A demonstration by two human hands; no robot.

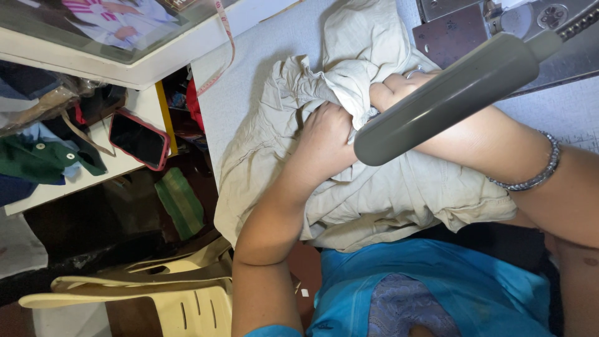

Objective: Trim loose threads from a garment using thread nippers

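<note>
A crumpled beige garment (pixel 374 193) lies bunched on the grey sewing table (pixel 249 81) and hangs over its near edge toward my lap. My left hand (pixel 324 140) is closed on a fold of the cloth in the middle of the pile. My right hand (pixel 394 87), with a ring on one finger, grips the same bunch just beyond it, close to the sewing machine base (pixel 455 31). A grey lamp arm (pixel 446 93) crosses over my right forearm and hides part of it. A metal bracelet (pixel 536 175) sits on my right wrist.
A phone in a red case (pixel 138 138) lies on a white side table (pixel 75 181) at the left, beside green cloth (pixel 37 159). A measuring tape (pixel 226 43) dangles off a shelf. A cream plastic chair (pixel 168 293) stands lower left.
</note>
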